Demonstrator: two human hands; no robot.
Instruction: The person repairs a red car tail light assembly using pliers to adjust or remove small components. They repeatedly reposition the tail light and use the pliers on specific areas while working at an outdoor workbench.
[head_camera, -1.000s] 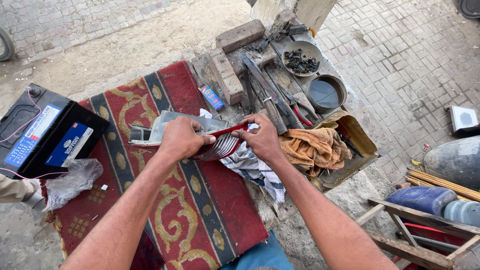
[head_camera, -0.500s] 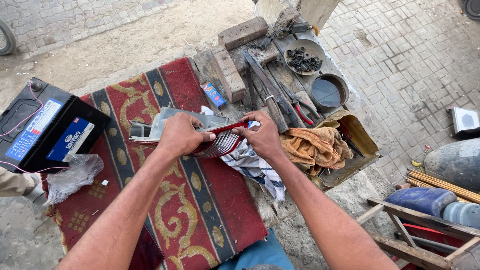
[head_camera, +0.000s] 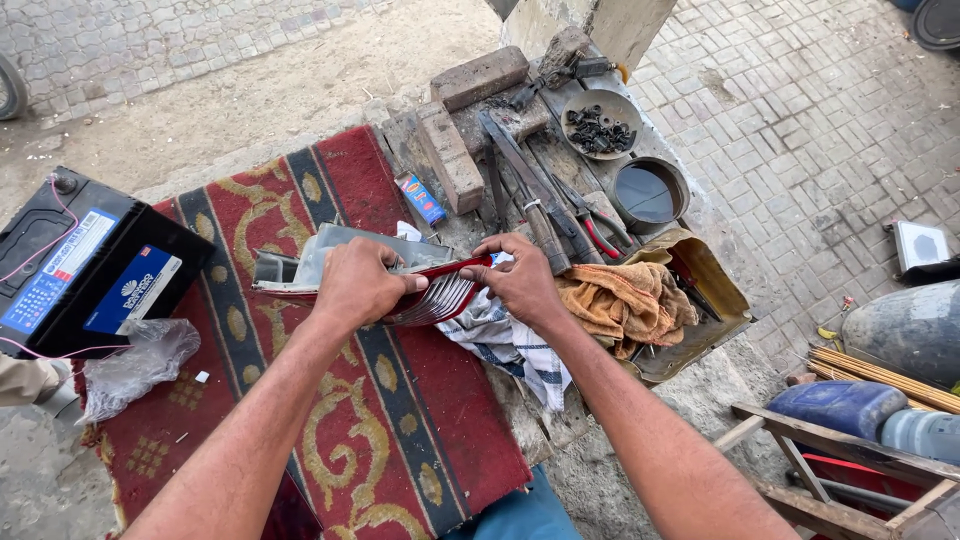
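1. the left hand (head_camera: 358, 285) is clamping down over a red metal part with a row of thin silver fins (head_camera: 440, 297), holding it just above the red patterned rug (head_camera: 400, 420) that is covering the surface.
2. the right hand (head_camera: 520, 280) is closing its fingers on the right end of the same finned part, thumb underneath, so both hands are gripping one piece between them.
3. a bent grey sheet-metal piece (head_camera: 330, 255) is lying under and to the left of the left hand, touching the finned part.
4. a checked cloth (head_camera: 510, 345) is lying just below the right hand, and an orange towel (head_camera: 625, 300) is bunched to its right in a battered yellow tray (head_camera: 715, 290).
5. on the far side, bricks (head_camera: 450, 155), long hand tools (head_camera: 540, 205), a bowl of small dark hardware (head_camera: 598, 125) and a round tin of dark liquid (head_camera: 648, 192) are sitting close together.
6. a black car battery (head_camera: 85, 265) with thin wires is standing at the left edge of the rug.
7. judging by the grip, the step in hand is working or straightening the fins; any next move is calling for a steady left-hand hold while the right hand is easing along the thin fins without bending them further.
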